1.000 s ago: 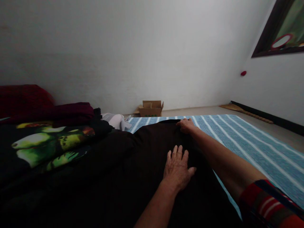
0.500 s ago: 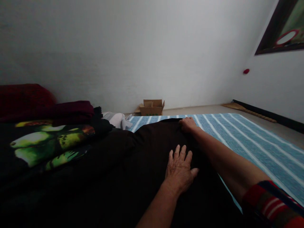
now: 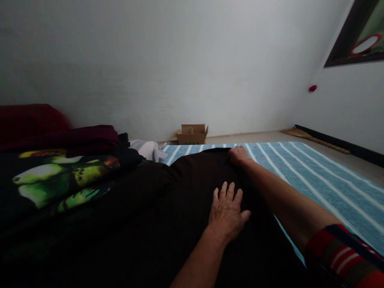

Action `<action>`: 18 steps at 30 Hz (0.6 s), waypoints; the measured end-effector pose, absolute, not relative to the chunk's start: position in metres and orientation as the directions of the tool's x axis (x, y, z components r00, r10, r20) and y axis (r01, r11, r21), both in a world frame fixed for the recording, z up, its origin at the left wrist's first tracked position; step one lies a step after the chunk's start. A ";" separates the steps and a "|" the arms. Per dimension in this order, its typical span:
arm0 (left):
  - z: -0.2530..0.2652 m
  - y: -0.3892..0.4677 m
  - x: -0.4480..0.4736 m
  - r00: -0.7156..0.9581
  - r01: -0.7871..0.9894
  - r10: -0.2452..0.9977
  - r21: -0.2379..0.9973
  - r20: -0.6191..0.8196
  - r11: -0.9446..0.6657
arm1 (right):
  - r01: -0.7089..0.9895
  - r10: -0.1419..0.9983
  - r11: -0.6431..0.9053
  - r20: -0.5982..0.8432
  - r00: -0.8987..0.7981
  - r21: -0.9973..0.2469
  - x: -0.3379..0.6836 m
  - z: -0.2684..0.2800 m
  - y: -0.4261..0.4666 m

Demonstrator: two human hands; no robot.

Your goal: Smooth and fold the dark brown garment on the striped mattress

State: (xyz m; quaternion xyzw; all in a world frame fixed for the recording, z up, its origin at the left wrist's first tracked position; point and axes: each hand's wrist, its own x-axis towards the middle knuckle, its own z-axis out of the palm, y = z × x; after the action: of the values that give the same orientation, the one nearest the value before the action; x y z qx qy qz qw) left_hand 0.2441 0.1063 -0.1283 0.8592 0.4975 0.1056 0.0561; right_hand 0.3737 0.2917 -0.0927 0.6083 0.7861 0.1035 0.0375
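Note:
A large piece of black cloth lies over the near side of the bed, probably a garment, though its full shape is lost in the dark. My left hand rests palm down on it with the fingers spread. Farther off, my right hand is closed on the cloth's far right corner, where its fingertips are partly hidden. Under the cloth and to its right is a blue and white striped sheet.
At the left sits a black fabric with a green print, beside folded maroon cloth and a dark red bundle. Pale grey cloth lies at the bed's far edge. An open cardboard box stands by the wall.
My right hand has shifted very slightly to the right with the cloth corner. My left hand stays flat in place. The view has tilted a little.

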 end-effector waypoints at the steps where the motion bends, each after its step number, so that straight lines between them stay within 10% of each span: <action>1: -0.128 0.106 0.244 0.483 0.843 0.867 0.201 0.123 -0.499 | 0.949 0.961 0.244 0.083 -0.264 0.199 0.373 -0.094 0.289; 10: -0.129 0.105 0.245 0.474 0.844 0.868 0.207 0.146 -0.496 | 0.977 0.943 0.215 0.256 -0.212 0.018 0.374 -0.082 0.262; 18: -0.129 0.106 0.245 0.478 0.848 0.868 0.185 0.135 -0.496 | 0.965 0.996 -0.031 0.070 0.051 -0.261 0.361 -0.101 0.266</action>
State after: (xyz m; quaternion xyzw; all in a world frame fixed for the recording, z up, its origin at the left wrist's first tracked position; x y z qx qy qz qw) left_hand 0.2445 0.1063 -0.1292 0.8585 0.4998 0.1056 0.0461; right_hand 0.3608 0.2659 -0.1011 0.7149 0.6858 -0.0658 -0.1197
